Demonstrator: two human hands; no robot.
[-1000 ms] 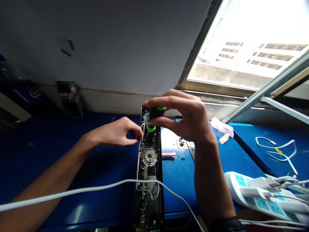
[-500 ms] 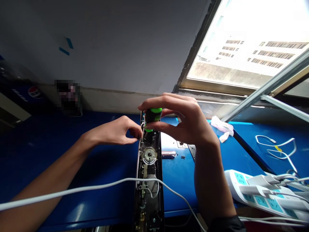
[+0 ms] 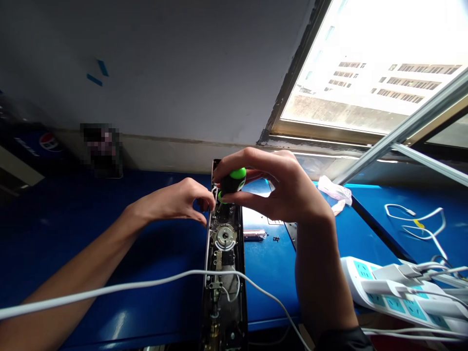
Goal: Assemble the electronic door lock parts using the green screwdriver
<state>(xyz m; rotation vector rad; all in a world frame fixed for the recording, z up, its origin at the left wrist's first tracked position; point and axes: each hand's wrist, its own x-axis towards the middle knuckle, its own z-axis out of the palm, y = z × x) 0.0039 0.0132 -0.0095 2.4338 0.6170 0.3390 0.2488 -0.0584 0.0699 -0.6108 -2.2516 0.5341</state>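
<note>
A long, narrow door lock body [image 3: 225,263] in a black housing lies open before me, its metal parts, round disc and thin wires exposed. My right hand [image 3: 272,183] grips a screwdriver [image 3: 233,181] by its black and green handle over the far part of the lock. The screwdriver's tip is hard to make out among the parts. At the lock's left edge is my left hand [image 3: 183,200], fingers curled, with the index fingertip touching the rim near the screwdriver. Its thumb is apart from the index finger, and nothing shows between them.
A white cable [image 3: 164,279] crosses over the lock. To the right on the blue table [image 3: 270,273] lie a shiny cylinder [image 3: 255,235], small dark screws [image 3: 276,239] and a plastic bag [image 3: 334,191]. A power strip [image 3: 395,292] with several plugs stands at the right edge.
My left thumb has moved down and away from the index finger. The screwdriver handle leans more to the right, and my right hand sits slightly lower.
</note>
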